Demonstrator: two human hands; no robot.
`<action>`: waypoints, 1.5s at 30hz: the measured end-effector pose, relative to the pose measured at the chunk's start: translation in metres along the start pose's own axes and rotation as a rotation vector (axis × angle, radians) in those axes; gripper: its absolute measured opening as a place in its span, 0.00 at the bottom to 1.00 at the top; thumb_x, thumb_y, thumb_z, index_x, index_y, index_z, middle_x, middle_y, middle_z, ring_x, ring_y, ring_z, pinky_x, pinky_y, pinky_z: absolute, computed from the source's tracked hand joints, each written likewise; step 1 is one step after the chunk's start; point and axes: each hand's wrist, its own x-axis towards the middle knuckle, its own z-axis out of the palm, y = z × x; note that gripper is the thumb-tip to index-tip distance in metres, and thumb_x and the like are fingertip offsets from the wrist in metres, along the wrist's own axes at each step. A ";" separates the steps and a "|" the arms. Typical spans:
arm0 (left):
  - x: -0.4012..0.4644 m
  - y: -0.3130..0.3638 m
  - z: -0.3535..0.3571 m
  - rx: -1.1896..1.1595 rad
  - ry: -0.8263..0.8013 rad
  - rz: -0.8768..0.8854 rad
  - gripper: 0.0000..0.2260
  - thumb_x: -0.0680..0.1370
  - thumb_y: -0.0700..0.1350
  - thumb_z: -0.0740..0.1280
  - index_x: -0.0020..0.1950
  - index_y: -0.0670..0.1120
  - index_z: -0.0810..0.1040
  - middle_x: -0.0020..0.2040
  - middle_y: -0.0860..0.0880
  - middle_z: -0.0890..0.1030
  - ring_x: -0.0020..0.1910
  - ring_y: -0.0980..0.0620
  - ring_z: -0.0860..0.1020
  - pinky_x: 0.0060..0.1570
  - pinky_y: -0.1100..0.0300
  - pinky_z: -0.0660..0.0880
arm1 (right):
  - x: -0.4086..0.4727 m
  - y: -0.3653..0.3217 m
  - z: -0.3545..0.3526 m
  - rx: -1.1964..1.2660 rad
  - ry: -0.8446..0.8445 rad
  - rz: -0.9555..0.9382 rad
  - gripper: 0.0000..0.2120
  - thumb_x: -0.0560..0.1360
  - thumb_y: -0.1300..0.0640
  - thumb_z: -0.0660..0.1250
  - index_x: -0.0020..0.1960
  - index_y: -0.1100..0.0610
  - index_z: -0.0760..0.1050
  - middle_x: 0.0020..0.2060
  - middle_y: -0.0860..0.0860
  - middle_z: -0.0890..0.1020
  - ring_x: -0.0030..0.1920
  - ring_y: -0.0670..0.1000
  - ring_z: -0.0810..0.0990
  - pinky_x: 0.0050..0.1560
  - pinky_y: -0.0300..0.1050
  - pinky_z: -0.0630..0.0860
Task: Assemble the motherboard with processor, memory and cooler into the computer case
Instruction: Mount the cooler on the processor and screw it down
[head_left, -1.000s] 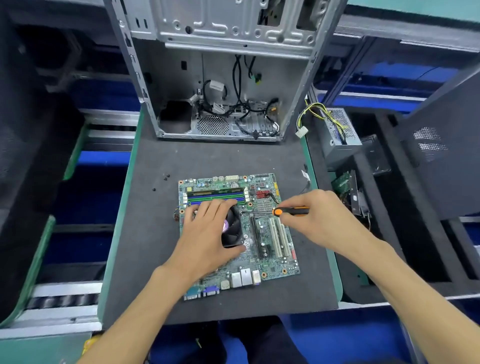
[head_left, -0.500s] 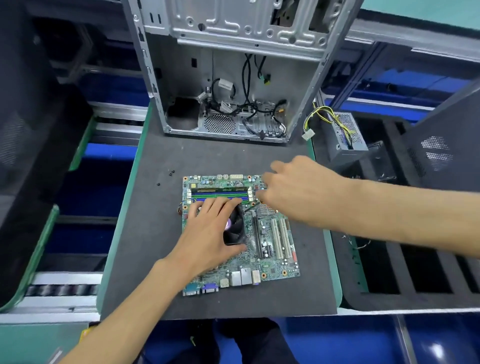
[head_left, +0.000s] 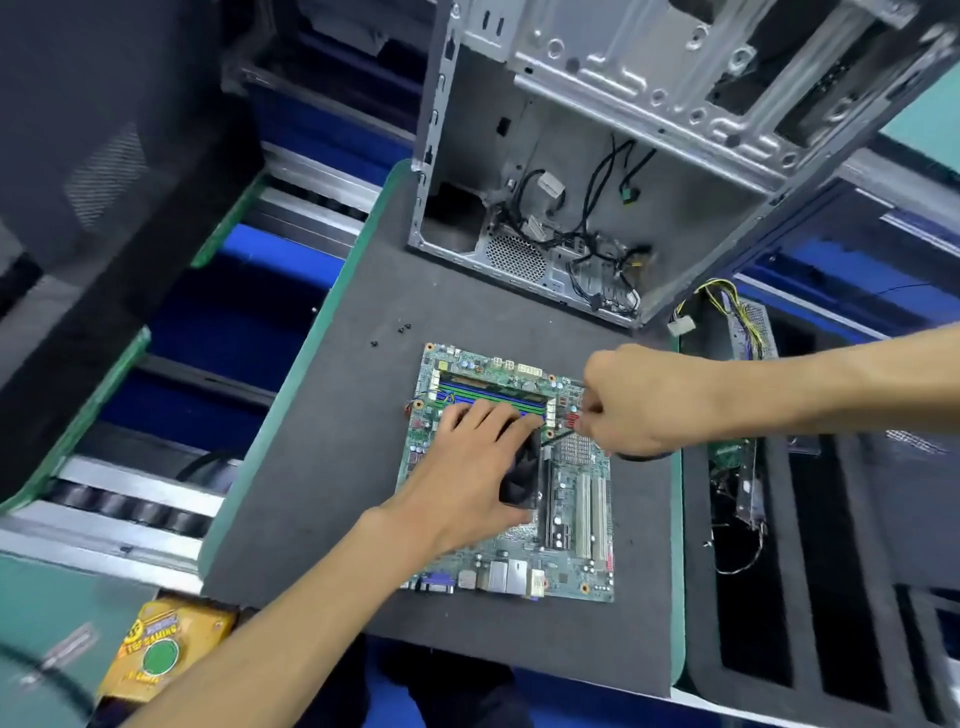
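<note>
A green motherboard (head_left: 566, 551) lies flat on the dark mat (head_left: 322, 493), memory sticks (head_left: 488, 389) seated along its far edge. My left hand (head_left: 467, 478) presses down on the black cooler fan (head_left: 522, 478) in the board's middle. My right hand (head_left: 639, 400) is shut on a screwdriver (head_left: 558, 435), whose thin shaft points left at the cooler's far right corner; its handle is mostly hidden in my fist. The open metal computer case (head_left: 670, 104) stands behind the board, loose cables (head_left: 587, 244) inside.
Three small black screws (head_left: 400, 332) lie on the mat left of the board. A power supply with yellow wires (head_left: 737, 317) sits to the right of the case. Black foam trays (head_left: 810, 571) fill the right side. A yellow box (head_left: 161, 649) lies at the lower left.
My right hand swung from beside the cooler up to the board's far right corner, then settled there with the screwdriver tip at the cooler. The head camera shifted left. My left hand stayed on the fan.
</note>
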 end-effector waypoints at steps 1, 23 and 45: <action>0.000 0.000 0.000 0.002 0.003 0.002 0.41 0.65 0.64 0.71 0.74 0.50 0.67 0.62 0.53 0.72 0.62 0.49 0.68 0.66 0.53 0.59 | 0.005 -0.002 -0.002 0.205 -0.068 0.142 0.14 0.77 0.60 0.64 0.33 0.60 0.73 0.25 0.53 0.76 0.26 0.55 0.76 0.28 0.39 0.75; -0.001 -0.003 0.003 -0.009 0.064 0.061 0.41 0.64 0.65 0.74 0.72 0.47 0.71 0.60 0.50 0.75 0.59 0.49 0.69 0.62 0.52 0.60 | -0.012 0.000 0.007 -0.330 0.050 -0.162 0.12 0.77 0.57 0.62 0.37 0.61 0.72 0.29 0.57 0.74 0.32 0.59 0.75 0.35 0.46 0.77; -0.003 -0.003 -0.001 -0.011 0.027 0.046 0.41 0.64 0.66 0.74 0.72 0.50 0.69 0.62 0.53 0.74 0.62 0.50 0.69 0.63 0.58 0.55 | -0.082 0.043 0.059 0.487 0.388 0.019 0.04 0.73 0.44 0.73 0.47 0.41 0.84 0.23 0.35 0.76 0.28 0.33 0.76 0.31 0.27 0.69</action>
